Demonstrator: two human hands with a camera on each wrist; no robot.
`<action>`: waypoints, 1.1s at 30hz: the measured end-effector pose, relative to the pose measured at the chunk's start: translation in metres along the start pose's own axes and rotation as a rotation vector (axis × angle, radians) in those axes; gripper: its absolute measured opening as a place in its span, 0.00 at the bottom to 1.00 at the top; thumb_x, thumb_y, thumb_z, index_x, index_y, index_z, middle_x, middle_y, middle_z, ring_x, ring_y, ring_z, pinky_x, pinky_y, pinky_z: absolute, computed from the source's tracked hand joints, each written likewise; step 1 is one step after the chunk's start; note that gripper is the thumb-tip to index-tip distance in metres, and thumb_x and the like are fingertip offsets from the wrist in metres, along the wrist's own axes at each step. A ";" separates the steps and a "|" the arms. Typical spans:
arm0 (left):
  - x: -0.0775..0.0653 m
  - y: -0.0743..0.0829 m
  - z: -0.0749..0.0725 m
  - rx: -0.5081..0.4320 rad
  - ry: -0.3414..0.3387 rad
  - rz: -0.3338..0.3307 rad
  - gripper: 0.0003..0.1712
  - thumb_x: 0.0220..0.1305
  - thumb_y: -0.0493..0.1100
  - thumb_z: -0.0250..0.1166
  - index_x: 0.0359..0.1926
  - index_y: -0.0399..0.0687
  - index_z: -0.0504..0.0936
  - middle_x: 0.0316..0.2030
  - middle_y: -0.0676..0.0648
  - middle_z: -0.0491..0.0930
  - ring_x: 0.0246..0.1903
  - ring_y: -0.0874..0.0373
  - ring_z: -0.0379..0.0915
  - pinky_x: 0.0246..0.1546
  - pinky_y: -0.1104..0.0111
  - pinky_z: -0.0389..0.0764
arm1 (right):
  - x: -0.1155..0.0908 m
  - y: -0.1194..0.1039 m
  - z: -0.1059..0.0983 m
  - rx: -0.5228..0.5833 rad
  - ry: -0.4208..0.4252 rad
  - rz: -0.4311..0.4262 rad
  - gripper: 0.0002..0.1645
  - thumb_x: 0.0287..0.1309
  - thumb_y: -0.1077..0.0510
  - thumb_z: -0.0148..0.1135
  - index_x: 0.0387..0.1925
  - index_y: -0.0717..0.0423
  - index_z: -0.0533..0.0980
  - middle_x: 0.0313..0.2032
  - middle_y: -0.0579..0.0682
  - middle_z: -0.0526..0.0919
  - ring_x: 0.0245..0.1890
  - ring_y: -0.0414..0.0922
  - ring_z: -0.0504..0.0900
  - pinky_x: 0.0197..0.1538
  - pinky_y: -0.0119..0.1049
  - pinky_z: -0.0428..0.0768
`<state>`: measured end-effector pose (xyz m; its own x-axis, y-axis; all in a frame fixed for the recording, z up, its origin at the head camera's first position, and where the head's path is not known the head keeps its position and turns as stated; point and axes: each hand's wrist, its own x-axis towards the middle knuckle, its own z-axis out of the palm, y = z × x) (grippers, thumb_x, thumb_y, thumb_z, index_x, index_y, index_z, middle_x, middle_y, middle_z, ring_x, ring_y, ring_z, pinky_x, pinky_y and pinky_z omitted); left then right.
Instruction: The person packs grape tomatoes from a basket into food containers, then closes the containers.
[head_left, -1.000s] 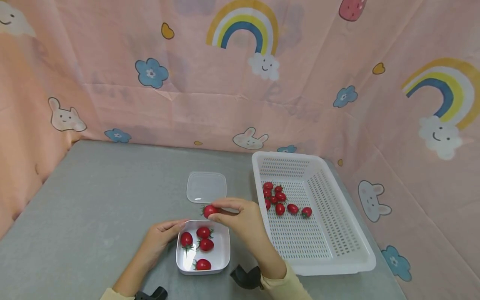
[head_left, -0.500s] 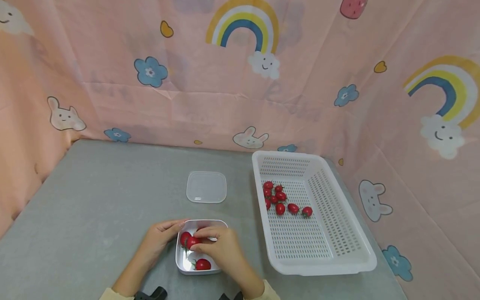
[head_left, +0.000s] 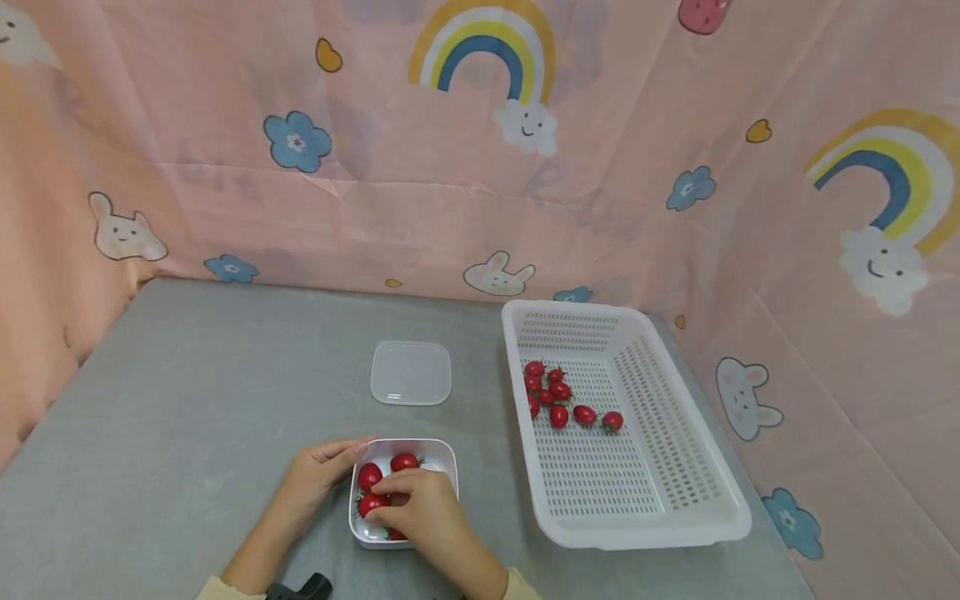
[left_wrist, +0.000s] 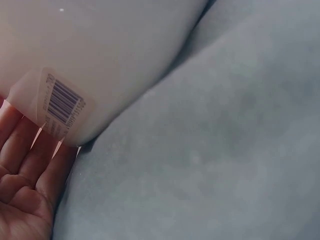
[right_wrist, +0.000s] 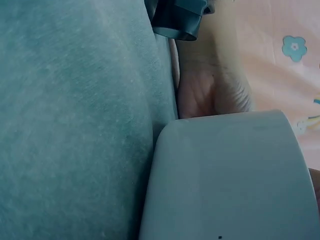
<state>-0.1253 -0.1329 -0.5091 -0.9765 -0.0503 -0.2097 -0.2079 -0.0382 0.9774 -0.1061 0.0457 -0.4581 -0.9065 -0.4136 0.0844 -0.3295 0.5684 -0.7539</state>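
A small white square container (head_left: 442, 455) stands on the table, holding several cherry tomatoes (head_left: 404, 462). My right hand (head_left: 431, 508) reaches inside and pinches one cherry tomato (head_left: 372, 505) low at the left side; this hand partly covers another tomato at the front. At the container's left side rests my left hand (head_left: 318, 475), touching the upper left corner. In the left wrist view its fingers (left_wrist: 30, 150) lie straight along the wall, beside a barcode label (left_wrist: 64, 102). The right wrist view shows mostly the container's outer wall (right_wrist: 230, 175).
To the right sits a large white perforated basket (head_left: 637, 533) with several cherry tomatoes (head_left: 558, 417) toward its left side. A clear square lid (head_left: 410, 373) lies flat behind the container on the grey table (head_left: 225, 367). Pink printed cloth (head_left: 360, 217) hangs around the table.
My right hand has carried a cherry tomato from above the container's back edge down into it, then toward its lower left. My left hand has stayed in place.
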 end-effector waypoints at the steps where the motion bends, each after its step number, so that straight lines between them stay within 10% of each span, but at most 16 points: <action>1: 0.000 0.000 0.000 0.002 -0.002 0.007 0.18 0.68 0.41 0.64 0.51 0.29 0.83 0.41 0.58 0.88 0.43 0.75 0.79 0.47 0.79 0.78 | 0.000 0.000 0.000 -0.023 0.000 -0.014 0.14 0.39 0.61 0.81 0.34 0.56 0.89 0.32 0.48 0.91 0.37 0.36 0.84 0.43 0.25 0.82; 14: -0.002 0.004 0.001 0.027 -0.004 0.009 0.19 0.67 0.41 0.64 0.51 0.29 0.83 0.39 0.62 0.88 0.44 0.76 0.79 0.49 0.79 0.76 | 0.000 -0.005 -0.007 0.004 0.052 -0.024 0.14 0.40 0.61 0.81 0.34 0.56 0.89 0.34 0.48 0.91 0.38 0.37 0.85 0.44 0.25 0.82; 21: -0.002 0.005 0.002 0.021 -0.001 -0.019 0.19 0.67 0.41 0.64 0.51 0.29 0.83 0.43 0.52 0.88 0.44 0.76 0.79 0.48 0.79 0.77 | 0.004 -0.028 -0.073 0.276 0.142 0.005 0.13 0.47 0.62 0.77 0.37 0.61 0.88 0.39 0.56 0.90 0.43 0.52 0.88 0.45 0.30 0.85; 33: -0.001 0.005 0.003 0.033 0.027 -0.050 0.19 0.67 0.42 0.65 0.51 0.31 0.84 0.46 0.49 0.88 0.44 0.75 0.79 0.48 0.79 0.77 | 0.043 -0.005 -0.184 0.193 0.280 0.341 0.18 0.52 0.48 0.75 0.45 0.47 0.87 0.46 0.47 0.89 0.40 0.37 0.82 0.46 0.34 0.81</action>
<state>-0.1257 -0.1297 -0.5037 -0.9630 -0.0760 -0.2586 -0.2587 -0.0087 0.9659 -0.1924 0.1561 -0.3304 -0.9993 -0.0037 -0.0363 0.0299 0.4848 -0.8741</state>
